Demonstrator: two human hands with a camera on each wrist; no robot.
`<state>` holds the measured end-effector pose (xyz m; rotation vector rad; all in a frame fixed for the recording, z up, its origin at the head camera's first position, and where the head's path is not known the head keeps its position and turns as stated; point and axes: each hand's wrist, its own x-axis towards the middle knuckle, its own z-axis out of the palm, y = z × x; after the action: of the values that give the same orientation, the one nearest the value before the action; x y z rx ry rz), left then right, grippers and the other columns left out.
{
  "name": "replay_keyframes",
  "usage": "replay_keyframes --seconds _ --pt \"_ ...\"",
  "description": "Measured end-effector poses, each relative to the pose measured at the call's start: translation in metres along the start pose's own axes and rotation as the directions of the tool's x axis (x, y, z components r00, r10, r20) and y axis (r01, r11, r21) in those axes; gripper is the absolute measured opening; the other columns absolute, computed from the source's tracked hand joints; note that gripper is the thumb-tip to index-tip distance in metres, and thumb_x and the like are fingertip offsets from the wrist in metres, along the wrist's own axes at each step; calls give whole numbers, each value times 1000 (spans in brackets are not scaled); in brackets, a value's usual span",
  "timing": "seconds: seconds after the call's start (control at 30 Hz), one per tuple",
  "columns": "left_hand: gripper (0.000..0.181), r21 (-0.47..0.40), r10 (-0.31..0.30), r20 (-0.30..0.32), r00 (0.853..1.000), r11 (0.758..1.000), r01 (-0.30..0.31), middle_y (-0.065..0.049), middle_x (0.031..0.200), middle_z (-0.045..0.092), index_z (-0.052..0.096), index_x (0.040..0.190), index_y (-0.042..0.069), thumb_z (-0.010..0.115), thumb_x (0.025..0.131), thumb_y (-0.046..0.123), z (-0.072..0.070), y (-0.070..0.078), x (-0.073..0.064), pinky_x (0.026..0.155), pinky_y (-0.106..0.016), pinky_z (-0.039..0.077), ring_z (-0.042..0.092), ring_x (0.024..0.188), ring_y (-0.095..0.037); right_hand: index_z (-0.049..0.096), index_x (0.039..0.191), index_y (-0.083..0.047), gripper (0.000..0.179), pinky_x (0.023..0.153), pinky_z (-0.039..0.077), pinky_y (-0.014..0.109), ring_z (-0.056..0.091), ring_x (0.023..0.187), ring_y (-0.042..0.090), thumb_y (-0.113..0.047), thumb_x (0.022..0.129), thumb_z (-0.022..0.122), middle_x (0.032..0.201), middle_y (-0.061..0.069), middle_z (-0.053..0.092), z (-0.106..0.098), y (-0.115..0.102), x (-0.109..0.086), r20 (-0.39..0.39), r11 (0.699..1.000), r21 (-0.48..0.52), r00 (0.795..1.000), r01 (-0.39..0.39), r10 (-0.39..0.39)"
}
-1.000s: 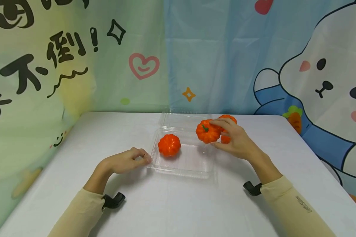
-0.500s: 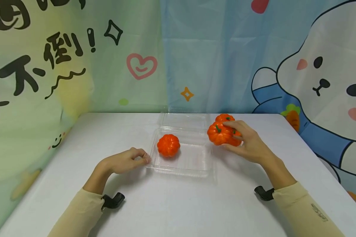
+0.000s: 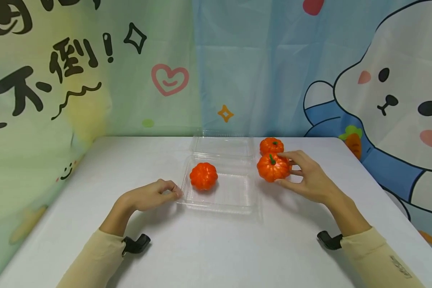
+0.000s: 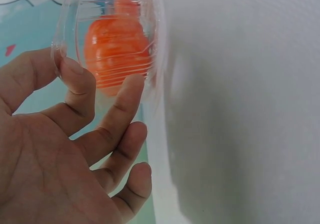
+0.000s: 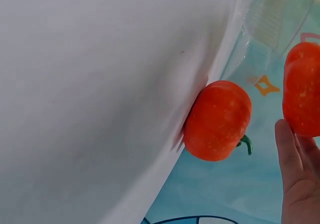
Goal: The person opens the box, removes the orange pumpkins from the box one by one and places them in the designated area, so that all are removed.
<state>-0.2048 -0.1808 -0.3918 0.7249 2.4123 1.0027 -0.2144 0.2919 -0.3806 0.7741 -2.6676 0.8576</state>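
Observation:
My right hand (image 3: pixel 307 176) holds a small orange toy pumpkin (image 3: pixel 273 168) with a green stem, thumb below and fingers at its far side. In the right wrist view this held pumpkin (image 5: pixel 302 92) is raised off the table, cut by the frame edge. Behind it stands a second pumpkin (image 3: pixel 271 146); another, lower pumpkin (image 5: pixel 217 120) rests on the table, mostly hidden in the head view. My left hand (image 3: pixel 153 195) pinches the near left rim of a clear hinged plastic box (image 3: pixel 234 206). One pumpkin (image 3: pixel 203 176) sits inside the box, toward its left.
The box's lid (image 3: pixel 223 146) lies folded back toward the far table edge. Under everything is a white-covered table (image 3: pixel 216 252). A printed cloth backdrop (image 3: pixel 237 72) hangs right behind it.
My right hand has carried its pumpkin rightward and toward me, from over the box's right side to beside the box. The left hand keeps its place at the rim.

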Motion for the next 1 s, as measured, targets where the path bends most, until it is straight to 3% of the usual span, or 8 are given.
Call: replay_keyframes --seconds 0.2,0.47,0.73,1.0 --pt "31 1 -1 -3 1000 1000 1 -7 126 70 70 115 6 50 104 28 0 -1 -1 111 -55 40 56 128 -32 52 143 -13 70 81 60 52 63 109 32 -25 84 87 131 10 56 -3 2 -9 38 999 -4 998 -43 43" --pt "35 13 2 -10 1000 1000 -2 -7 126 70 69 120 4 50 105 29 0 -1 -4 110 -56 41 56 127 -32 51 143 -11 68 85 59 50 64 112 34 -28 86 85 134 9 54 -9 4 -18 106 997 -9 991 -78 78" --pt "34 11 7 -7 1000 1000 -7 -6 125 70 70 119 5 50 105 29 0 0 -2 110 -55 41 56 126 -31 51 143 -10 67 85 60 48 65 112 37 -24 87 84 136 13 53 -8 9 -30 183 993 8 977 -115 112" --pt "34 4 17 -1 1000 1000 -17 -8 126 70 70 119 4 51 105 28 0 1 -3 111 -57 40 56 127 -32 50 143 -11 68 87 59 46 65 114 38 -31 88 83 141 15 52 -18 7 -32 250 985 0 954 -173 168"
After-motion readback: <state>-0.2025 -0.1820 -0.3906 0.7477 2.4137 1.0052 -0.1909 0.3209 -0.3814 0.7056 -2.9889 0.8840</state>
